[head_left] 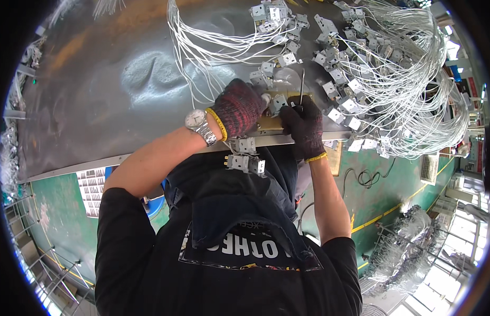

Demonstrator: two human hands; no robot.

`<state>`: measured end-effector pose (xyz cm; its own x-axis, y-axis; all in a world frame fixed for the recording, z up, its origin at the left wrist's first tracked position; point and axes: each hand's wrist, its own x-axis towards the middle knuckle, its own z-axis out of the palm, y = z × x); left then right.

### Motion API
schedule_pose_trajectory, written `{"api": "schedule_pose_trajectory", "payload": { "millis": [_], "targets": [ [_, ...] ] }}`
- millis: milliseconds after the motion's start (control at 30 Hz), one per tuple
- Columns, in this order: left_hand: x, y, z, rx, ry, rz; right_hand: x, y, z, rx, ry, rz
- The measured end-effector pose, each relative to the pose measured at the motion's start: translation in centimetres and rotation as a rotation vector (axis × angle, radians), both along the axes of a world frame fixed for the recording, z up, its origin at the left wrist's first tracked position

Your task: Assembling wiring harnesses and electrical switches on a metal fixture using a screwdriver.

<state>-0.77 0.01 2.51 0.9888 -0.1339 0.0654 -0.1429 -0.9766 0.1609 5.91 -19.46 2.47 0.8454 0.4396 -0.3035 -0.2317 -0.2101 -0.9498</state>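
Note:
At the bench edge, my left hand (238,108), in a dark red and black knit glove, is closed at the left side of a small metal bracket (278,103). Its fingertips are partly hidden. My right hand (304,125), gloved too, sits just right of that bracket. Its fingers are wrapped round a screwdriver-like tool (302,85), whose thin metal shaft points away from me; the handle is mostly hidden. Below both hands lies a flat tan-yellow plate (269,124). A few wired metal brackets (244,162) rest at my lap, under the left wrist.
The grey metal bench (97,105) spreads ahead and left. White wires (218,47) with metal brackets lie beyond my hands. A big heap of wired brackets (408,89) fills the right side. On the green floor is a black cable (367,179); wire bundles (408,247) stand at lower right.

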Motion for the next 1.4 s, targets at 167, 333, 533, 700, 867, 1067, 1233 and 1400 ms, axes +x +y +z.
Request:
{"api": "schedule_pose_trajectory", "payload": {
  "millis": [167, 333, 533, 700, 867, 1067, 1233, 1400],
  "targets": [
    [1.0, 0.4, 0.2, 0.125, 0.024, -0.176, 0.5, -0.3, -2.1, -0.189, -0.490, 0.070],
    [0.7, 0.8, 1.1, 0.062, 0.121, -0.176, -0.8, 0.1, -1.6, -0.253, -0.628, 0.080],
    [0.5, 0.9, -2.2, 0.055, -0.036, -0.109, -3.1, 0.7, 0.1, -0.390, -0.749, 0.107],
    [0.8, 0.8, 0.9, 0.071, 0.048, -0.195, -3.2, 0.4, 0.1, -0.429, -0.800, 0.112],
    [1.8, 1.4, -5.2, -0.279, -0.265, -0.196, -3.2, 0.4, 0.0, -0.460, -0.871, 0.192],
    [2.8, -1.0, -0.4, -0.079, 0.164, -0.149, -2.3, -1.4, 0.5, -0.346, -0.761, 0.228],
    [2.8, -1.2, -1.8, -0.231, 0.007, -0.090, -1.8, -5.5, 0.9, -0.162, -0.403, 0.087],
    [2.7, -1.2, -2.5, -0.305, -0.078, -0.106, -2.6, -7.0, 5.9, -0.279, -0.219, 0.207]
  ]
}}
